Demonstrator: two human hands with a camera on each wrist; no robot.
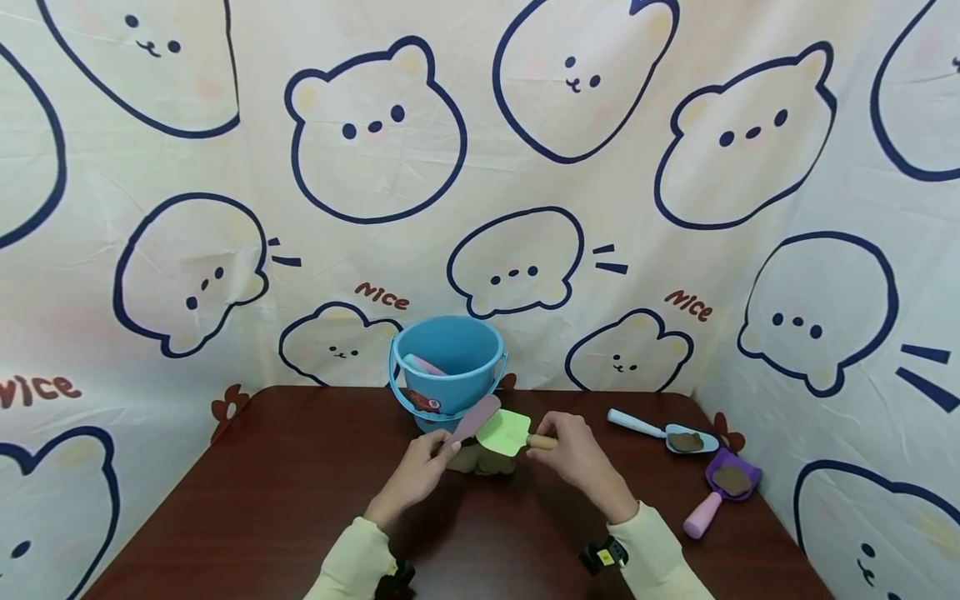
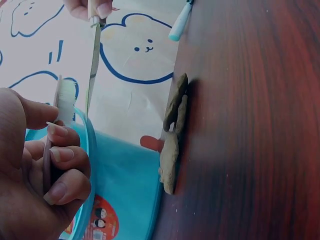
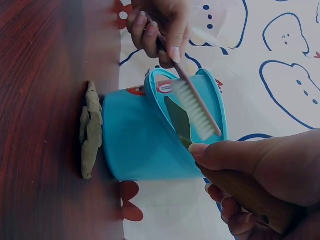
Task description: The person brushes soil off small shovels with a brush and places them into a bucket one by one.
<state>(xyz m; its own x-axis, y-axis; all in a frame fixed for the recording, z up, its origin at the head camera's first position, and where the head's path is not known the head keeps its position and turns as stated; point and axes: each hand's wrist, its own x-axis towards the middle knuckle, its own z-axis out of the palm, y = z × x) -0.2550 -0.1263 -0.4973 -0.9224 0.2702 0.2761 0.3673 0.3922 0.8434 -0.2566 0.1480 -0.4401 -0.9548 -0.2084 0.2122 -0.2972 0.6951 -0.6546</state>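
My left hand grips a brush by its mauve handle. Its white bristles face the scraper's blade in the right wrist view. In my right hand is a scraper with a wooden handle and a flat blade, light green in the head view. In the left wrist view a narrow gap separates bristles and blade. Both tools are held above flattened lumps of brown-grey clay lying on the table, partly hidden by the tools in the head view.
Behind the clay stands a blue bucket with a pink and pale blue item inside. To the right lie a light blue scoop and a purple shovel, each carrying clay. A patterned cloth surrounds the brown table.
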